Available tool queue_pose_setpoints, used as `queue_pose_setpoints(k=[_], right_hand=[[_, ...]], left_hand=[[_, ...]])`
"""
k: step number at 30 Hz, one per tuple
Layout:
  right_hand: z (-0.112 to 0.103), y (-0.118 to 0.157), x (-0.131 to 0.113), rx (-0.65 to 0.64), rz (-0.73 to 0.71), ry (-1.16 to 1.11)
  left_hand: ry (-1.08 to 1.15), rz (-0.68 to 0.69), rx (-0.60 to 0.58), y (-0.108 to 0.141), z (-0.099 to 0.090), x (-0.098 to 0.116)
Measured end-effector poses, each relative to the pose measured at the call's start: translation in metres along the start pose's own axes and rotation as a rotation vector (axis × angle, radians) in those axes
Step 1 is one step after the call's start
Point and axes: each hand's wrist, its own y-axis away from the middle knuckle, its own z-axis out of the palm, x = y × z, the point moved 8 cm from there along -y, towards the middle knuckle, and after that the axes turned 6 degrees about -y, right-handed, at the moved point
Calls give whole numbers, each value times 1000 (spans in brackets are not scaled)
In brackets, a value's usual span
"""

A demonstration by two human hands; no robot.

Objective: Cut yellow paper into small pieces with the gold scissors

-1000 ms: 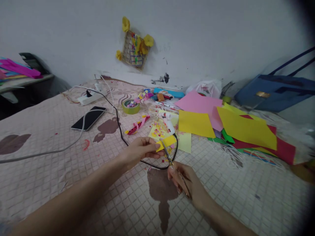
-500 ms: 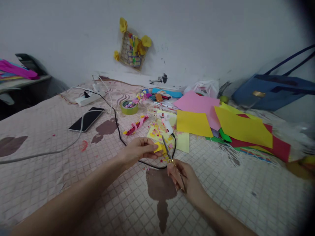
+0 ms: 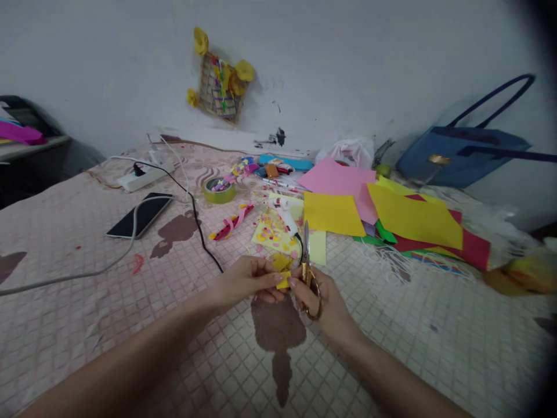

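My left hand [image 3: 256, 280] pinches a small yellow paper piece [image 3: 284, 281] between thumb and fingers. Against the right edge of that piece rest the fingertips of my right hand [image 3: 319, 293], which also holds gold-handled scissors [image 3: 306, 252], blades pointing away from me. The blades look closed. Beyond my hands, a pale yellow sheet [image 3: 319, 248] carries many small pink and yellow paper bits [image 3: 270, 233]. A white glue gun [image 3: 286, 219] lies on the sheet, its black cord running toward my right hand.
Yellow sheets [image 3: 335, 213], a pink sheet [image 3: 339, 180] and white strings [image 3: 391, 264] lie to the right. On the left are a phone [image 3: 141, 216], a power strip [image 3: 145, 176] and cables. A tape roll [image 3: 218, 190] and red decorated strip [image 3: 234, 223] sit mid-table. Behind stands a blue bag [image 3: 461, 154].
My right hand has moved up to the paper piece and now touches it. The scissors have turned from leaning left to nearly upright in view. The camera view has shifted slightly right.
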Motion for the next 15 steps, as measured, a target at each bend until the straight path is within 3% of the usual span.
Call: queue_pose_setpoints(k=[15], right_hand=[[-3, -2, 11, -14, 5, -5]], left_hand=[[-63, 15, 38, 1, -2, 1]])
